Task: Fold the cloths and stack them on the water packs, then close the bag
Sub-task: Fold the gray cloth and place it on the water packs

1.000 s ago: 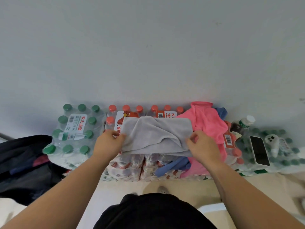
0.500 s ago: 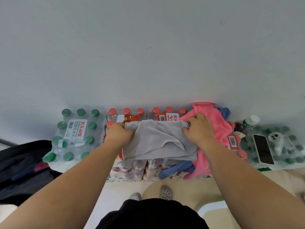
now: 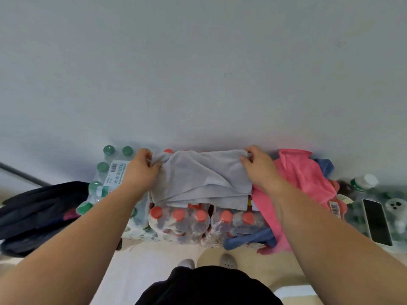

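Observation:
A grey cloth lies folded over on the red-capped water packs against the wall. My left hand grips its far left corner and my right hand pinches its far right corner. A pink cloth is heaped to the right on the packs, with a blue cloth hanging under it down the packs' front. A dark open bag lies on the floor at the left.
A green-capped water pack stands left of the red-capped ones. On the right, more green-capped bottles carry a black phone, a small white device and a white-capped bottle. The wall rises directly behind.
Both hands have carried the grey cloth's near edge away from me toward the wall, folding it over. The front row of red caps now shows.

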